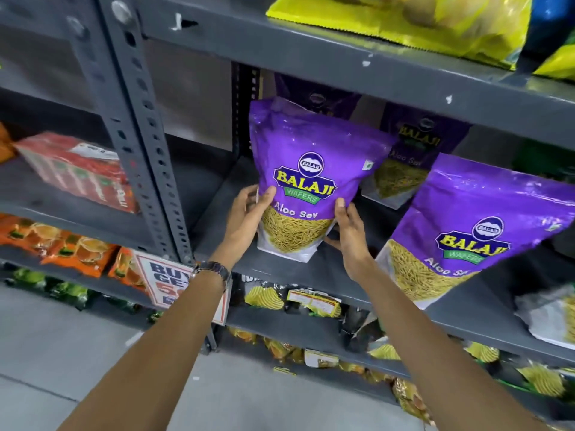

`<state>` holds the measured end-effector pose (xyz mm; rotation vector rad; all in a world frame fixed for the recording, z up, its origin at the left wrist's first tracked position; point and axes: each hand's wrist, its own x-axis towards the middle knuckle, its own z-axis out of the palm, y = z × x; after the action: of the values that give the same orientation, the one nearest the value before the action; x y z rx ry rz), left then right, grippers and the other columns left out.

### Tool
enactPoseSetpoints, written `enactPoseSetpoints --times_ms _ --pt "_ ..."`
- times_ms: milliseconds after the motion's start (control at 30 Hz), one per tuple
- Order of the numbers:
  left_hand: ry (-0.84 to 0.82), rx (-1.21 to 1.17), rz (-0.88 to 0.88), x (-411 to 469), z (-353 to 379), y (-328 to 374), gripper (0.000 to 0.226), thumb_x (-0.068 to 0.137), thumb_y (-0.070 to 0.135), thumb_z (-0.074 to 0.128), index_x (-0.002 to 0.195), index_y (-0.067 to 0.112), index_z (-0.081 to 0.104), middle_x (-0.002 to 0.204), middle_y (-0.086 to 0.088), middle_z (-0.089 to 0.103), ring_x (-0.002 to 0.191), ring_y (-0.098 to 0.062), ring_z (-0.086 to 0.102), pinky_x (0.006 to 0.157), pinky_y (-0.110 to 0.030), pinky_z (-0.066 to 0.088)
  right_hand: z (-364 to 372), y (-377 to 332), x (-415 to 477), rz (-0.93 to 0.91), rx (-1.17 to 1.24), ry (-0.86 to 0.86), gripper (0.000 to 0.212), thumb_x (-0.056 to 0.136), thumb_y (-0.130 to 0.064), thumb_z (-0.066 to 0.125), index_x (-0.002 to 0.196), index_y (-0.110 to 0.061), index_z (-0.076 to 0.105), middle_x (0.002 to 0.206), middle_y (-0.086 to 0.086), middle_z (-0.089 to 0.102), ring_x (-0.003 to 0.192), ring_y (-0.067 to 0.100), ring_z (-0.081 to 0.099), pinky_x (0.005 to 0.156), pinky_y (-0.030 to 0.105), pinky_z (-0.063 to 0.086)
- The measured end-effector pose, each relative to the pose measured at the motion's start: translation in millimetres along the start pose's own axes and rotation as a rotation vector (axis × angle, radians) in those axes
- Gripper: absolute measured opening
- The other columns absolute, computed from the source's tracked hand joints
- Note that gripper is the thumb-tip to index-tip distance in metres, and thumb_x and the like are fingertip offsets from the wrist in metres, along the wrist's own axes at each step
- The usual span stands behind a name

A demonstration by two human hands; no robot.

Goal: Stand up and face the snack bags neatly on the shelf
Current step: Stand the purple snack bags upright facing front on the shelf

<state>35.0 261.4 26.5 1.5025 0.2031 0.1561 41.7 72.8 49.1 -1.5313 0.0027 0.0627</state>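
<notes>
Head view: the left hand [249, 213] and the right hand [347, 231] are clamped on the lower sides of one purple Aloo Sev bag [308, 169], thumbs on the printed front at about 8 and 4 o'clock of the logo, fingers wrapped behind. The bag's white base touches the grey shelf [326, 269] near its front edge, and the pouch stands close to upright, label facing outward, its top leaning slightly toward 11 o'clock. A wristwatch [214, 270] sits on the left wrist.

At 3 o'clock from the held bag, a second purple bag [473, 231] leans markedly, top tipped toward 1 o'clock, not yet squared. Behind, at about 1 o'clock, another purple bag [413, 150] stands deeper in the bay, and one more shows dimly behind the held pouch.

By my reading, the step in hand is seating and facing this first bag. Next, the hands would need to settle its base flat, let go without toppling it, then shift to 3 o'clock to straighten the leaning bag. These soft pouches will likely slump unless their bases are spread.
</notes>
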Motion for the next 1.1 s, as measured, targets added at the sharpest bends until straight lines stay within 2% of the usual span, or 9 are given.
enactPoseSetpoints --times_ms 67,200,367,500,600,900,1100 --pt "-0.004 -0.018 0.005 -3.7 -0.9 0.7 0.056 0.057 0.074 0.060 0.102 0.041 0.054 0.116 0.002 0.062 0.109 -0.010 0.060 0.096 -0.039 0.049 -0.4 2.5 -6.8 0.000 -0.008 0.003 0.022 0.096 -0.041 0.042 0.116 -0.034 0.050 0.103 -0.023 0.064 0.082 -0.014 0.065 0.068 0.022 0.057" --pt "0.014 -0.024 0.005 -10.3 -0.2 2.5 0.069 0.058 0.072 0.060 0.113 0.031 0.053 0.121 -0.005 0.061 0.112 -0.014 0.059 0.101 -0.045 0.046 3.1 2.7 -16.0 0.013 0.023 0.030 0.023 0.097 -0.039 0.042 0.118 -0.033 0.049 0.106 -0.022 0.062 0.081 -0.016 0.064 0.071 0.022 0.057" --pt "0.039 -0.018 -0.002 -16.7 -2.5 2.7 0.054 0.057 0.072 0.061 0.097 0.038 0.055 0.117 -0.009 0.063 0.111 -0.019 0.060 0.099 -0.049 0.048 3.1 2.6 -21.2 0.026 0.022 0.024 0.020 0.096 -0.040 0.043 0.115 -0.035 0.050 0.105 -0.021 0.063 0.083 -0.015 0.064 0.078 0.027 0.056" --pt "0.043 0.006 -0.003 -20.8 -2.9 3.0 0.066 0.057 0.073 0.060 0.107 0.030 0.053 0.118 -0.007 0.063 0.111 -0.019 0.060 0.098 -0.049 0.049 3.2 0.8 -22.1 0.033 0.021 0.017 0.020 0.096 -0.041 0.042 0.113 -0.034 0.051 0.104 -0.021 0.063 0.081 -0.015 0.064 0.083 0.032 0.055" --pt "0.044 0.020 0.007 -24.3 -3.8 4.1 0.065 0.058 0.072 0.059 0.106 0.030 0.053 0.118 -0.007 0.063 0.112 -0.019 0.060 0.098 -0.048 0.049 4.3 -0.1 -21.9 0.036 0.020 0.023 0.025 0.096 -0.041 0.042 0.118 -0.030 0.050 0.104 -0.019 0.064 0.081 -0.013 0.065 0.085 0.035 0.054" --pt "0.047 0.022 0.009 -26.2 -5.7 4.6 0.058 0.057 0.072 0.059 0.100 0.033 0.054 0.113 -0.004 0.063 0.109 -0.016 0.061 0.097 -0.046 0.050 3.9 3.8 -26.4 0.040 0.039 0.031 0.028 0.096 -0.040 0.043 0.120 -0.028 0.049 0.104 -0.018 0.063 0.082 -0.012 0.064 0.077 0.027 0.055" --pt "0.049 0.018 0.009 -23.3 -6.0 0.5 0.057 0.064 0.067 0.060 0.105 0.029 0.054 0.111 -0.001 0.062 0.108 -0.015 0.060 0.096 -0.045 0.051 2.8 5.1 -25.8 0.032 0.023 0.024 0.027 0.096 -0.041 0.042 0.119 -0.029 0.048 0.105 -0.018 0.062 0.083 -0.012 0.064 0.072 0.022 0.056"
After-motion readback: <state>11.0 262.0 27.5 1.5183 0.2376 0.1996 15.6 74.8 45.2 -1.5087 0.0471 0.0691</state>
